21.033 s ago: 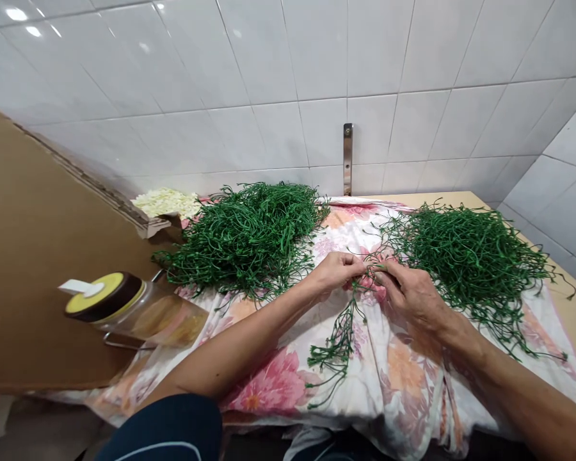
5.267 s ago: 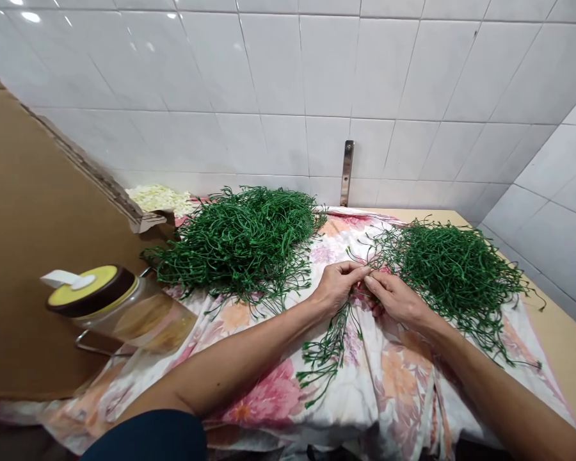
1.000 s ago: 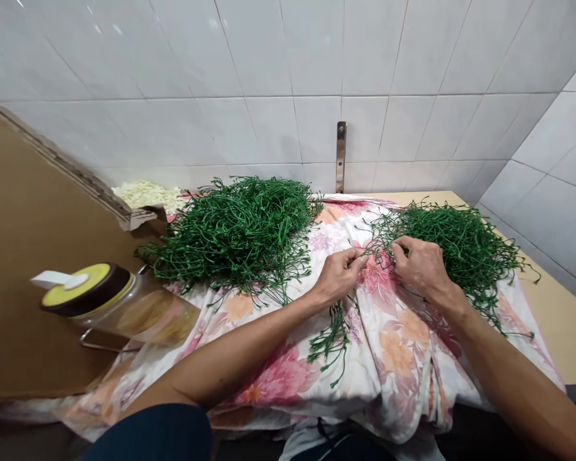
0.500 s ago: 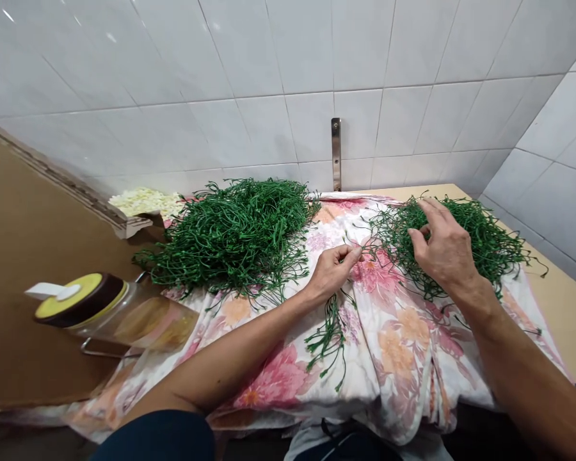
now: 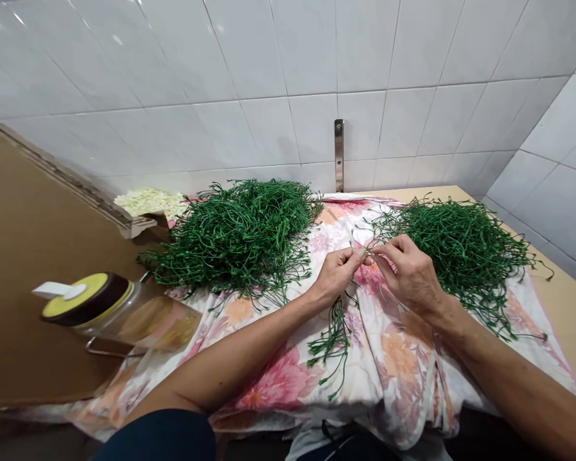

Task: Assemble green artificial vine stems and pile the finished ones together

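- Green stems of the bunch (image 5: 335,336) are best pinched lightly at the upper end, so that the thin stalks are neither crushed nor let slide.
- By the left hand (image 5: 335,275) the bunch is grasped between thumb and fingers, with the palm turned inward; this hand is better kept steady as the anchor.
- The right hand (image 5: 410,272) is held close beside it, fingers bent and tips brought to the stem ends; whether a stem is gripped there cannot be told.
- Fine adjustments are better made by the right fingertips alone, with loose strands from the right pile (image 5: 461,243) eased free rather than tugged, since the curled ends could be snagged.
- Below the left hand, on the near part of the flowered cloth (image 5: 278,384), the bunch is fanned out, its slim, dark green stalks tipped with small knobs.
- The same kind of stem is seen, tangled and springy, in the right pile and in the left pile (image 5: 240,237), both lying farther off.
- Beyond the jar (image 5: 139,314), at far left, pale pieces (image 5: 148,202) are heaped by the wall.
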{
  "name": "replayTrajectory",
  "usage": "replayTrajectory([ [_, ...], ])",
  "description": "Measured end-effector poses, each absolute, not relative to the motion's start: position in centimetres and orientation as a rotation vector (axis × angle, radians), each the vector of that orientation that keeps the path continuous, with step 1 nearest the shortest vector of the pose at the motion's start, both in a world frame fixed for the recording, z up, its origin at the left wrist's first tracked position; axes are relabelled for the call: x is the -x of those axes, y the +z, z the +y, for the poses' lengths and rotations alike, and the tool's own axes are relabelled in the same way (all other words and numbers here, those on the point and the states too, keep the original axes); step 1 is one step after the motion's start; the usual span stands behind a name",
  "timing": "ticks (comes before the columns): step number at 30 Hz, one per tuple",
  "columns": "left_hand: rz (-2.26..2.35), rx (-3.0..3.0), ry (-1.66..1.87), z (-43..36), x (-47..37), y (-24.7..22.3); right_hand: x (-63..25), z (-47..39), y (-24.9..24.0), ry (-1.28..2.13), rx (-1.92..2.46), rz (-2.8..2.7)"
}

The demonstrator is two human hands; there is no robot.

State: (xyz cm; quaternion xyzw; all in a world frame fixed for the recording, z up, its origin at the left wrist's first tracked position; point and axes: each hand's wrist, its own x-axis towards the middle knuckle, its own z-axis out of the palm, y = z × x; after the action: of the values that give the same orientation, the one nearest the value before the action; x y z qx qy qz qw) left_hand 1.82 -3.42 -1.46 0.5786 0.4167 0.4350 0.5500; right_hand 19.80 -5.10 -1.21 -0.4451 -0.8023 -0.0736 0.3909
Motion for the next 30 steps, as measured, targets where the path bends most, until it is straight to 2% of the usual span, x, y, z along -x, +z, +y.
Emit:
replayTrajectory([
  [15,0.879,-1.279,0.952,-3.6,-2.0,-1.3,-19.6,-5.1,-1.7,-0.100,1.147,-2.020],
  [26,1.197,-1.791,1.168,-3.3,-1.4,-2.2,-19.5,-5.0,-2.0,0.027,1.161,-2.015],
  [30,1.182,-2.012,1.209,-3.5,-1.2,-1.7,-19.3,-5.1,-2.2,0.046,1.174,-1.989],
])
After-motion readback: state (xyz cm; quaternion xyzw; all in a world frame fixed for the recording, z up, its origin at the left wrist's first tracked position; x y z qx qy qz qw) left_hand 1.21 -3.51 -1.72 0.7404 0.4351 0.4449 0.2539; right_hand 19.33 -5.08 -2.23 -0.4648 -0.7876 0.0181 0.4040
